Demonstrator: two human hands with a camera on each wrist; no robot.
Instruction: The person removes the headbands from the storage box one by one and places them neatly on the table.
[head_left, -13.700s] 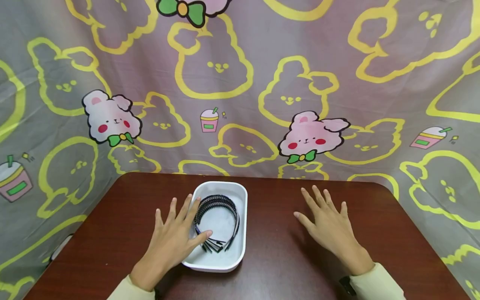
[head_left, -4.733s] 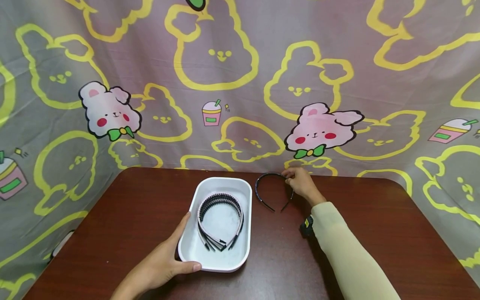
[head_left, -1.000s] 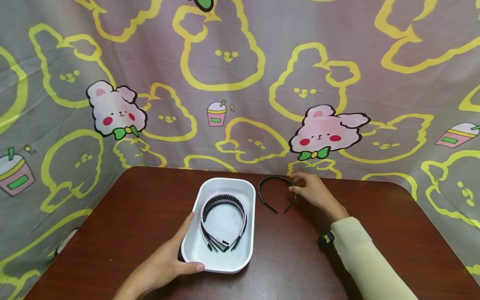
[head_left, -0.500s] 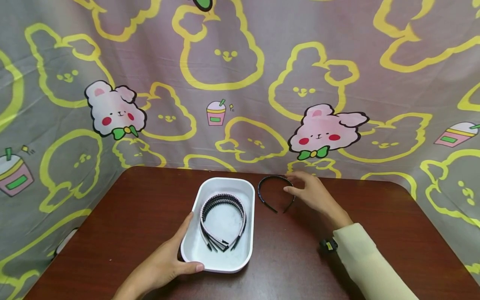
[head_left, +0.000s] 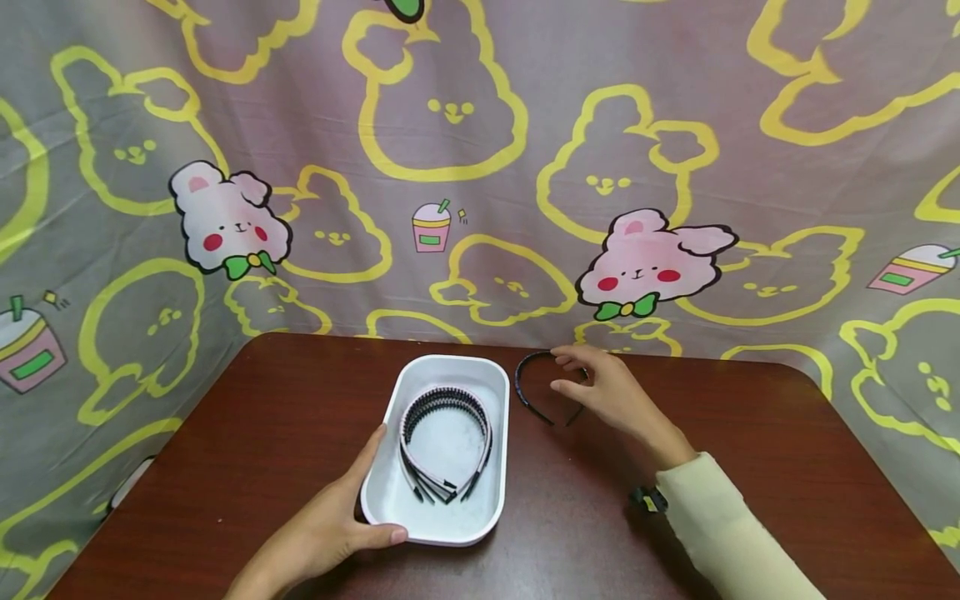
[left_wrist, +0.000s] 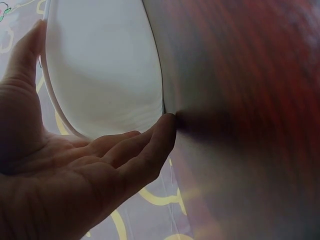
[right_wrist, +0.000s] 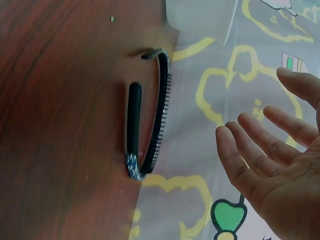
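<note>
The left hand (head_left: 326, 521) grips the tray (head_left: 450, 528) at its right. The right hand (head_left: 615, 398), fingers loosely spread, hovers near 1 headband (right_wrist: 134, 117).

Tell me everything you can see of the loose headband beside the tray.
The loose headband is a slim open hoop, mostly black, apparently plastic, with blue-and-white speckles on its outer face and a row of small teeth. It lies on the table near the far edge, right of the white tray but apart from it, its two black tips separate and pointing toward the near side. The right hand hides part of it in the head view but is not touching it.
</note>
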